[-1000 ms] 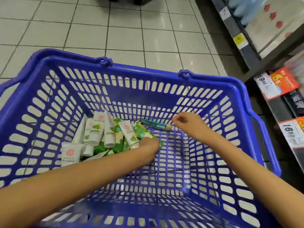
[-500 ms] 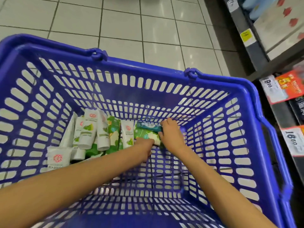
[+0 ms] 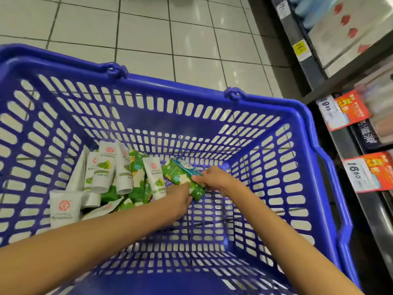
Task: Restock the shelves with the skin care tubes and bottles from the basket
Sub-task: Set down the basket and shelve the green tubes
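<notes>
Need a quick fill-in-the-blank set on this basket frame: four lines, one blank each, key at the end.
1. The basket is ____ in colour.
2. The left hand and right hand grip a pack that is mostly ____.
3. The white tubes lie on the basket's ____ side.
4. The price tags sit on the shelf edge to the basket's ____.
Missing words: blue; green; left; right.
</notes>
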Demonstrator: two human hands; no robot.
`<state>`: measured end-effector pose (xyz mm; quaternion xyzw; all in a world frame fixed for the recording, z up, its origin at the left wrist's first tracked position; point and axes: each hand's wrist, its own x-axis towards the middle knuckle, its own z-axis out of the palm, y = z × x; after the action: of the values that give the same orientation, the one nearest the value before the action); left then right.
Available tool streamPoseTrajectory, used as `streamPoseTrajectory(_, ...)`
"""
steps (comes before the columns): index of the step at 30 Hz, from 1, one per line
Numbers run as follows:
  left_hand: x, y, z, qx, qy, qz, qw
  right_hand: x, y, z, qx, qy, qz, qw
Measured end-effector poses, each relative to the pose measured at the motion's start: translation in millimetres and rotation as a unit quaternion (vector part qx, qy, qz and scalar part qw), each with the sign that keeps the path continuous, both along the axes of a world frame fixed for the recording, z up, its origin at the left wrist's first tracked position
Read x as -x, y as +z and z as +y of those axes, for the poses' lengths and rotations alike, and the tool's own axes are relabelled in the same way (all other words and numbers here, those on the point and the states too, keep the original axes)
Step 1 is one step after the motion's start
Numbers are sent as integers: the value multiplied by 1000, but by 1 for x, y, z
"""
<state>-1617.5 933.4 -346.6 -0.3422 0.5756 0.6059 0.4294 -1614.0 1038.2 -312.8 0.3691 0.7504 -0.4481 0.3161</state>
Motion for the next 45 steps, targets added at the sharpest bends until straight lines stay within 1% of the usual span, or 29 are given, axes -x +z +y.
streamPoseTrajectory(1, -2, -10, -1, -14, -49, 6, 999, -2, 4, 0, 16, -16, -16, 1000)
streamPoseTrajectory(3, -1, 6, -2, -48, -45, -16, 998, -7, 13, -3, 57, -71, -21, 996)
streamPoseTrajectory(6, -3, 51, -4, -147, -99, -33, 984, -19, 39, 0, 90, -169, 16, 981)
streamPoseTrajectory(8, -6, 86, -2, -206, -132, -24, 969, -34, 67, 8, 91, -210, 73, 971)
streamPoseTrajectory(11, -17, 129, -1, -318, -162, 2, 934, -68, 119, 20, 139, -201, 165, 956)
streamPoseTrajectory(13, -30, 154, 0, -373, -194, 32, 907, -96, 155, 32, 184, -192, 246, 932)
streamPoseTrajectory(15, -46, 181, 10, -407, -248, 78, 876, -126, 191, 46, 195, -196, 314, 908)
streamPoseTrajectory(17, -64, 210, 33, -409, -299, 141, 851, -158, 221, 60, 170, -213, 363, 891)
streamPoseTrajectory(19, -84, 239, 62, -403, -341, 220, 820, -190, 245, 75, 131, -244, 425, 862)
streamPoseTrajectory(22, -128, 281, 114, -452, -382, 293, 751, -241, 277, 98, 75, -315, 507, 799)
streamPoseTrajectory(25, -180, 317, 164, -508, -428, 302, 684, -295, 305, 119, 15, -372, 567, 735)
streamPoseTrajectory(28, -234, 351, 212, -518, -490, 307, 630, -349, 328, 138, -28, -430, 615, 661)
streamPoseTrajectory(29, -251, 362, 225, -525, -495, 317, 616, -365, 333, 143, -35, -447, 623, 641)
streamPoseTrajectory(30, -268, 372, 235, -525, -491, 337, 608, -380, 338, 148, -40, -462, 630, 623)
streamPoseTrajectory(32, -298, 381, 248, -525, -466, 370, 609, -405, 344, 152, -52, -479, 643, 595)
streamPoseTrajectory(34, -318, 375, 254, -537, -439, 343, 634, -423, 346, 151, -77, -481, 650, 584)
streamPoseTrajectory(35, -325, 371, 255, -549, -430, 324, 639, -429, 346, 149, -93, -478, 650, 584)
streamPoseTrajectory(36, -331, 368, 255, -557, -421, 315, 643, -434, 345, 147, -109, -473, 647, 588)
streamPoseTrajectory(38, -342, 367, 254, -555, -396, 333, 651, -440, 345, 142, -136, -462, 635, 604)
streamPoseTrajectory(40, -352, 372, 251, -541, -363, 363, 666, -444, 347, 139, -146, -465, 628, 607)
streamPoseTrajectory(42, -360, 374, 244, -547, -341, 360, 674, -447, 350, 135, -148, -468, 627, 605)
streamPoseTrajectory(43, -364, 372, 239, -556, -330, 356, 675, -449, 351, 132, -149, -468, 623, 609)
streamPoseTrajectory(45, -369, 367, 223, -561, -296, 374, 677, -450, 351, 126, -168, -459, 602, 632)
